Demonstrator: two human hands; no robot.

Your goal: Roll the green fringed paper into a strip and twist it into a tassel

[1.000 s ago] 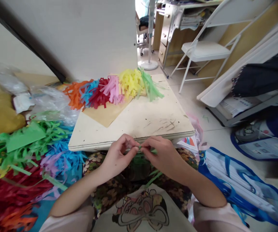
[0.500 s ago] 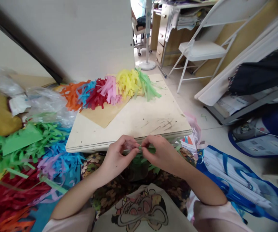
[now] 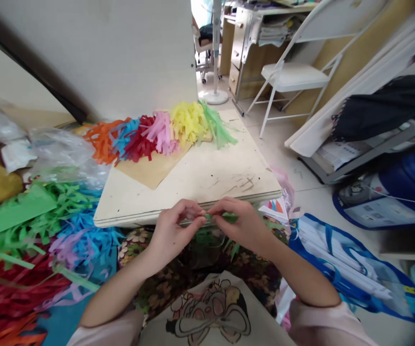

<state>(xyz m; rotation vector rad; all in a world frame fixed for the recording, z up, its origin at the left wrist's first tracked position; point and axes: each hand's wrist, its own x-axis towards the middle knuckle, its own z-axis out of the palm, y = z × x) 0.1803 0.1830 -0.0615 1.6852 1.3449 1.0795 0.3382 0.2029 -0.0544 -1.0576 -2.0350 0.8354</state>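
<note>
My left hand (image 3: 174, 230) and my right hand (image 3: 243, 226) meet over my lap, just off the near edge of the white table (image 3: 207, 175). Thumb and fingertips of each are pinched together on a green tissue paper tassel (image 3: 233, 250). Its narrow top lies between the fingertips, while loose strips hang below and behind my right hand. Much of the paper is hidden by the hands. Farther back on the table lies a row of fringed tassels in orange, blue, red, pink, yellow (image 3: 188, 122) and green, partly over a brown paper sheet (image 3: 151, 170).
To the left are heaped green paper fringes (image 3: 66, 202), blue and red ones, and crumpled see-through plastic (image 3: 61, 149). A blue-edged bag (image 3: 340, 259) of white papers lies on the floor at right. Behind it stand a blue bucket (image 3: 398, 187) and a white folding chair (image 3: 294, 77).
The view has shifted slightly. Both hands stay together at the same place, and the right fingers have drawn a little closer over the left fingertips.
</note>
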